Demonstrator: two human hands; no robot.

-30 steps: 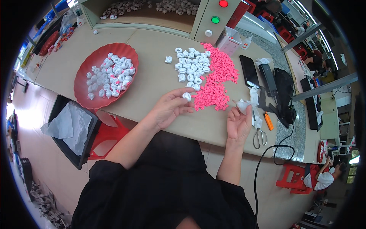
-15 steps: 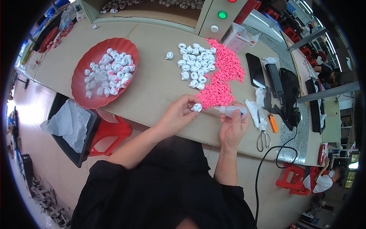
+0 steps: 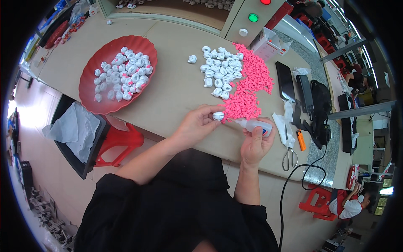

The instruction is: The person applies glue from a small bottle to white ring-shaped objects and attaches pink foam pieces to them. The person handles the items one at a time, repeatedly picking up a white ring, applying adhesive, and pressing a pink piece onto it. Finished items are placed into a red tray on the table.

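Between the thumb and fingers of my left hand (image 3: 198, 124) is a small white rounded piece (image 3: 218, 116) with dark markings. My right hand (image 3: 254, 145) is wrapped round a clear squeeze bottle (image 3: 254, 126), which lies nearly level. Its thin nozzle points left toward the white piece, with a gap between them. Just beyond both hands spreads a heap of small pink pieces (image 3: 240, 105). Beside that heap sits a group of similar white pieces (image 3: 220, 67). More white pieces, some with pink bits on them, lie in a red scalloped bowl (image 3: 86, 80) to the left.
At the right lie a black phone (image 3: 285, 80), scissors (image 3: 289, 159), an orange-handled tool (image 3: 301, 140), tissue and a black cable (image 3: 289, 178). A white box (image 3: 265, 45) stands behind the pink heap. A cabinet with lit buttons (image 3: 253, 17) is at the back. A person (image 3: 350, 203) sits far right.
The view has shifted slightly. The white piece has turned a little in my left fingers. The bottle remains in my right hand, its nozzle still close to the piece.
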